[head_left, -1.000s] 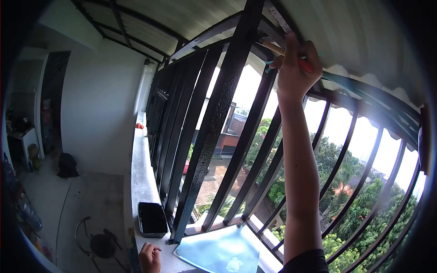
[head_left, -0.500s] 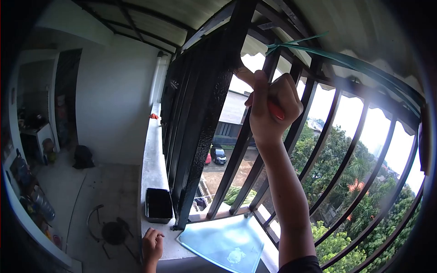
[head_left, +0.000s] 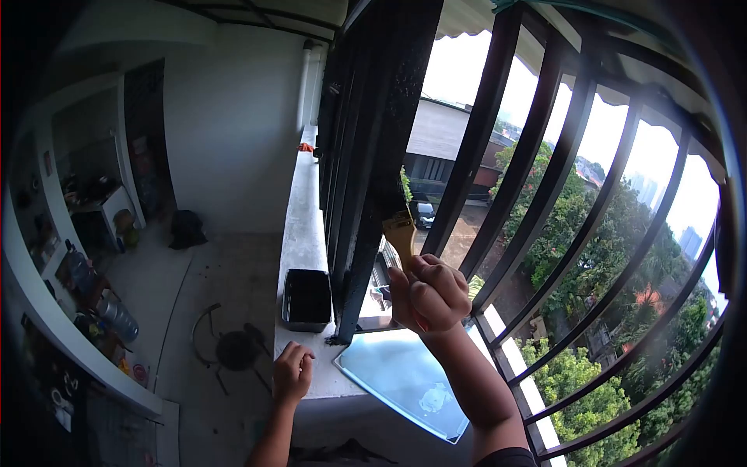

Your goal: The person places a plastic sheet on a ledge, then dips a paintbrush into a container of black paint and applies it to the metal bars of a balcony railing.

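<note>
My right hand (head_left: 433,294) grips a paintbrush (head_left: 400,235) by its yellowish handle, and the brush points upward. Its dark bristles are against the lower part of the thick black metal post (head_left: 383,156), whose surface looks wet and glossy in places. My left hand (head_left: 293,371) rests at the edge of the pale ledge (head_left: 302,210), its fingers curled in with nothing visible in them. Just beyond it on the ledge stands a black rectangular tub (head_left: 306,300), dark inside. A light-blue translucent panel (head_left: 408,373) lies at the foot of the post, below my right forearm.
Black window bars (head_left: 537,187) run along the right, with trees and buildings outside. A dark round stool (head_left: 237,350) stands on the floor at left. Farther along the ledge is a small red-orange item (head_left: 306,147). Water bottles (head_left: 117,317) stand at far left.
My right hand has come down along the post with the paintbrush, from high up to its lower part. The view has tilted downward. My left hand stays by the ledge edge.
</note>
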Motion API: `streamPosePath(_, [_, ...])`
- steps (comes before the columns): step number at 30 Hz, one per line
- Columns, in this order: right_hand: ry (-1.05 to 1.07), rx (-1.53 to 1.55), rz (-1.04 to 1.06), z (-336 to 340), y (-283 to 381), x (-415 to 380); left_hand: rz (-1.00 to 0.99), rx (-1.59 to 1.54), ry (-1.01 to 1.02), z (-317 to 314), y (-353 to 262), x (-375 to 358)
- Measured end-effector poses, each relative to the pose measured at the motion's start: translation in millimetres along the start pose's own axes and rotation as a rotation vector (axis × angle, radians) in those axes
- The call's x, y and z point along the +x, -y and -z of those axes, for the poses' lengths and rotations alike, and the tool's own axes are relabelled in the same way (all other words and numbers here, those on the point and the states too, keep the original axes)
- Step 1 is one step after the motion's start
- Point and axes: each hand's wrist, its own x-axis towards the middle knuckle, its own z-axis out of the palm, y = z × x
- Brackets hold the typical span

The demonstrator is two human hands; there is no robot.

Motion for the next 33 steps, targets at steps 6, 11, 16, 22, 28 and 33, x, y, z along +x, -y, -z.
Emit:
streamPosePath(6, [0.049, 0.006, -0.061, 4, 29, -44, -0.019, -0.002, 0.005, -2, -1, 2])
streamPosePath(11, [0.093, 0.081, -0.115, 4, 47, -66, -0.027, 0.002, 0.005, -2, 0, 2])
streamPosePath(16, [0.118, 0.105, -0.18, 4, 63, -97, -0.019, 0.003, 0.01, -3, 1, 2])
streamPosePath(22, [0.145, 0.083, -0.266, 6, 84, -125, 0.023, -0.012, 0.033, -2, 1, 2])
streamPosePath(28, [0.21, 0.126, -0.38, 8, 99, -153, 0.011, -0.027, 0.056, -2, 1, 3])
streamPosePath(33, [0.329, 0.143, -0.533, 19, 113, -163, -0.002, -0.013, 0.053, -3, -1, 4])
